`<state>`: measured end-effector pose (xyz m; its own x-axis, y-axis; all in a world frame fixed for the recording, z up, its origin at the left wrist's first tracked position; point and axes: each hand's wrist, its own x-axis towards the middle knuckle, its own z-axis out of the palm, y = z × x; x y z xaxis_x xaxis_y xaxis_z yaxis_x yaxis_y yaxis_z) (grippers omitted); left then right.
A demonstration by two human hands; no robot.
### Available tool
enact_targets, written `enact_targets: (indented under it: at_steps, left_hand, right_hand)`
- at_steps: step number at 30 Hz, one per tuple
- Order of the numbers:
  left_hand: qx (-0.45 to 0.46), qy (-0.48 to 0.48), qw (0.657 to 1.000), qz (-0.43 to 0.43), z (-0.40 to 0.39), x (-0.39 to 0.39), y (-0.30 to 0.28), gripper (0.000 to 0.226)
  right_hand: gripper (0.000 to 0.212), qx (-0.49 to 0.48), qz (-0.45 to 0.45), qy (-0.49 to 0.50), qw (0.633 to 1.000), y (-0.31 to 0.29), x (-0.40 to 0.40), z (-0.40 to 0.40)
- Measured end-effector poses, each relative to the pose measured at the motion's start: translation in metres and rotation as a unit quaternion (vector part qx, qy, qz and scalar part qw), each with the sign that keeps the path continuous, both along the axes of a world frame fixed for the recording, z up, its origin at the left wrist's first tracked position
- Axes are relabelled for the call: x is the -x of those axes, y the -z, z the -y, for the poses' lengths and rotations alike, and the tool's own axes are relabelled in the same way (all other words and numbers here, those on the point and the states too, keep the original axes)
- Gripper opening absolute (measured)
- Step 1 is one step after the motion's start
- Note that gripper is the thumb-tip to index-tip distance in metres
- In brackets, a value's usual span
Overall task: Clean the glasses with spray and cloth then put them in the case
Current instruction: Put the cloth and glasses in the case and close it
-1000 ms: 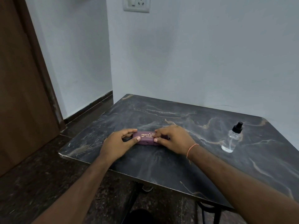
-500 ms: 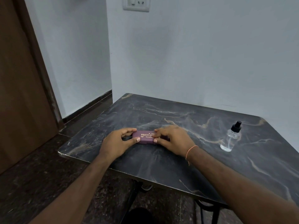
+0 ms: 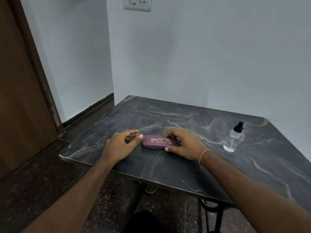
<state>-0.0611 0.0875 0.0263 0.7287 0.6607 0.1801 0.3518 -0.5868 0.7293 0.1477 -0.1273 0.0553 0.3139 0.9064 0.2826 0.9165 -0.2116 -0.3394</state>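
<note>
Head view, entry one. What is logged at the centre of the frame?

— Item: purple case (image 3: 160, 142), lid down, gold lettering on top, lying flat on the dark marbled table (image 3: 168, 167).

— Grip on it?

— Right hand (image 3: 186, 145): fingers curled over the far edge and right end of the case, thumb against the near edge, so the case's right end is pinched between them. An orange thread sits on that wrist.

— And the other hand?

— Left hand (image 3: 120, 146): just left of the case, resting on the table, fingers loosely spread and relaxed. Its thumb tip sits at the case's left end; contact cannot be told.

— So the case lies where against the grip?

— It extends leftward from the right hand, its left half uncovered.

— Further items?

— Clear spray bottle (image 3: 233, 137) with black nozzle, upright at the right of the frame, well apart from both hands. Wall socket (image 3: 137, 3), top centre. Brown door (image 3: 21, 91), left edge.
</note>
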Motion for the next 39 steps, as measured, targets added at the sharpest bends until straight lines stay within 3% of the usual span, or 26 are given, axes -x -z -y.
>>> enact_targets:
  at_steps: [4, 7, 10, 18, 30, 34, 39]
  left_hand:
    - [-0.018, -0.013, 1.0, -0.006, 0.003, 0.0, -0.001, 0.081]
    - [-0.128, 0.0, 0.991, -0.041, 0.013, 0.0, -0.002, 0.065]
    - [-0.237, 0.067, 0.968, -0.052, 0.032, -0.003, 0.0, 0.066]
    - [-0.214, 0.162, 0.955, -0.124, 0.098, -0.045, 0.015, 0.071]
    - [-0.216, 0.166, 0.951, -0.144, 0.107, -0.051, 0.018, 0.066]
    - [-0.21, 0.166, 0.954, -0.139, 0.108, -0.049, 0.017, 0.066]
    - [-0.211, 0.155, 0.955, -0.139, 0.108, -0.047, 0.015, 0.07]
  right_hand:
    - [0.057, -0.018, -0.038, 0.043, 0.998, 0.003, 0.001, 0.034]
    - [0.064, -0.037, -0.073, 0.066, 0.994, 0.005, 0.003, 0.064]
    - [0.067, -0.049, -0.084, 0.087, 0.991, 0.006, 0.001, 0.092]
    - [0.069, -0.063, -0.087, 0.122, 0.987, 0.009, -0.003, 0.137]
    - [0.069, -0.096, -0.101, 0.124, 0.982, 0.019, 0.004, 0.133]
    - [0.081, -0.074, -0.044, 0.14, 0.986, 0.019, 0.009, 0.142]
    - [0.07, -0.01, 0.053, 0.199, 0.978, 0.031, 0.017, 0.155]
